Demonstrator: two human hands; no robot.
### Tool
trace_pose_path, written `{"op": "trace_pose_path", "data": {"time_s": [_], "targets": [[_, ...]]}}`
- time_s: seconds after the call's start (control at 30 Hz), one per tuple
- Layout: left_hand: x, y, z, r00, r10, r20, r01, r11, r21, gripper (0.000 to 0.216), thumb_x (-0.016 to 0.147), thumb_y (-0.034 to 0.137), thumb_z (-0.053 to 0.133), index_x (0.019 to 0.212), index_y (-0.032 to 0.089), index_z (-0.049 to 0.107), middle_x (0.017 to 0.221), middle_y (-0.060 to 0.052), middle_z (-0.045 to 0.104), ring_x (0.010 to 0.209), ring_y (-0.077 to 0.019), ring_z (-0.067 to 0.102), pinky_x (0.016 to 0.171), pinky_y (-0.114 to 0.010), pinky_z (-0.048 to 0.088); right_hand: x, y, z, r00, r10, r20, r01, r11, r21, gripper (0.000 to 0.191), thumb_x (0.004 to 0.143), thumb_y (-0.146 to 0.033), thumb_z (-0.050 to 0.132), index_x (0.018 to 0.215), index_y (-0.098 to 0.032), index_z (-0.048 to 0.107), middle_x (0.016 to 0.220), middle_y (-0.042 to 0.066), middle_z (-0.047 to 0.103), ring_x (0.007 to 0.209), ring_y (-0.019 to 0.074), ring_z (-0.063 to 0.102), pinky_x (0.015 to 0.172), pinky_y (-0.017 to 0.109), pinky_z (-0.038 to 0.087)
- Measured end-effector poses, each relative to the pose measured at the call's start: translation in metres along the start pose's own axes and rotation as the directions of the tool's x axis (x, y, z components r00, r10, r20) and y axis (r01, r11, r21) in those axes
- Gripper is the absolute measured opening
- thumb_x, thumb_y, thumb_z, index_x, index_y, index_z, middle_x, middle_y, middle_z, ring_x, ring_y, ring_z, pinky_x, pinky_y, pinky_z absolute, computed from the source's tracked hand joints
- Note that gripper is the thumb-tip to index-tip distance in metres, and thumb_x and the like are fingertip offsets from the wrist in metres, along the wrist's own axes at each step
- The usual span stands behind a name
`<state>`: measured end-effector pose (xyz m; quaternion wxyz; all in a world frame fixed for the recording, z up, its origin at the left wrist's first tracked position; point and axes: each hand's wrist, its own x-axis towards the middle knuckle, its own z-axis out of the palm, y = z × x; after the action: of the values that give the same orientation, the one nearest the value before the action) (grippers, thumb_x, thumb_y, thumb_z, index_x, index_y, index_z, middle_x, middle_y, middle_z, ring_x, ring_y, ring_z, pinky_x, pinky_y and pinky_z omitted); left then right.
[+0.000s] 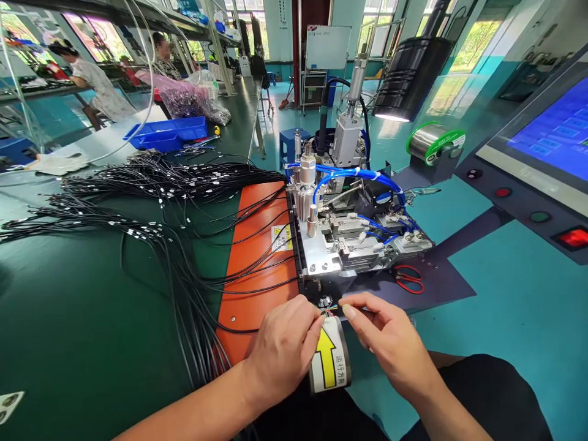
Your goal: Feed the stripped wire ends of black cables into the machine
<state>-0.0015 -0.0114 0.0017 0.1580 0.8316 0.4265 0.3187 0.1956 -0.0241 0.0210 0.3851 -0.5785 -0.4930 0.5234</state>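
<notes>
My left hand (287, 343) is closed, thumb and forefinger pinched on a cable just in front of the machine. Thin coloured wires (329, 312) fan out at its fingertips, beside a small metal part of the machine. My right hand (390, 340) has its thumb and forefinger almost together at the right of these wires; whatever lies between them is too small to make out. Below the fingertips is a round housing with a yellow arrow label (327, 358). Beyond it stands the machine (353, 245) with metal cylinders and blue air hoses.
Black cables (184, 177) lie in bundles on the green table (92, 331) and cross an orange plate (257, 245). Red-handled snips (408, 280) lie right of the machine. A solder reel (429, 144), a lamp (408, 79) and a control screen (555, 128) stand around. Two people sit farther back.
</notes>
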Motion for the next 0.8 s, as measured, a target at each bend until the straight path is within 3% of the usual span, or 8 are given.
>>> {"op": "trace_pose_path", "data": {"time_s": [0.4, 0.53, 0.7, 0.8], "targets": [[0.003, 0.003, -0.003, 0.999, 0.036, -0.001, -0.036, 0.999, 0.034, 0.020, 0.098, 0.019, 0.048, 0.081, 0.016, 0.059, 0.072, -0.002, 0.053, 0.065, -0.0149, 0.048, 0.059, -0.028, 0.037, 0.012, -0.003, 0.007, 0.998, -0.001, 0.058, 0.002, 1.000, -0.027, 0.032, 0.091, -0.047, 0.061, 0.079, -0.018, 0.067, 0.066, -0.003, 0.052, 0.057, 0.0101, 0.039, 0.050, 0.023, 0.030], [0.006, 0.004, -0.011, 0.999, 0.023, 0.038, -0.023, 1.000, 0.008, 0.019, 0.099, 0.022, 0.048, 0.092, 0.017, 0.064, 0.075, -0.003, 0.056, 0.070, -0.0163, 0.050, 0.062, -0.028, 0.042, 0.015, 0.003, 0.008, 0.999, 0.004, 0.042, -0.003, 1.000, -0.009, 0.033, 0.090, -0.048, 0.061, 0.078, -0.018, 0.065, 0.064, -0.003, 0.051, 0.056, 0.0103, 0.039, 0.049, 0.023, 0.030], [0.005, 0.000, -0.018, 0.991, -0.018, 0.131, 0.027, 0.997, -0.068, 0.030, 0.096, 0.008, 0.043, 0.116, 0.019, 0.063, 0.093, -0.007, 0.060, 0.083, -0.0186, 0.055, 0.070, -0.030, 0.049, 0.021, 0.010, 0.010, 1.000, -0.005, -0.011, 0.004, 1.000, -0.030, 0.036, 0.089, -0.052, 0.061, 0.080, -0.017, 0.068, 0.070, 0.000, 0.059, 0.059, 0.0121, 0.045, 0.052, 0.024, 0.034], [0.005, -0.006, -0.015, 0.996, 0.004, 0.085, 0.004, 0.995, -0.096, 0.031, 0.096, 0.009, 0.045, 0.119, 0.019, 0.063, 0.096, -0.008, 0.063, 0.086, -0.0194, 0.056, 0.074, -0.032, 0.051, 0.024, 0.014, 0.011, 0.999, -0.022, -0.039, 0.020, 0.999, -0.051, 0.036, 0.089, -0.051, 0.061, 0.081, -0.017, 0.069, 0.073, 0.002, 0.062, 0.065, 0.0143, 0.050, 0.058, 0.025, 0.039]]}}
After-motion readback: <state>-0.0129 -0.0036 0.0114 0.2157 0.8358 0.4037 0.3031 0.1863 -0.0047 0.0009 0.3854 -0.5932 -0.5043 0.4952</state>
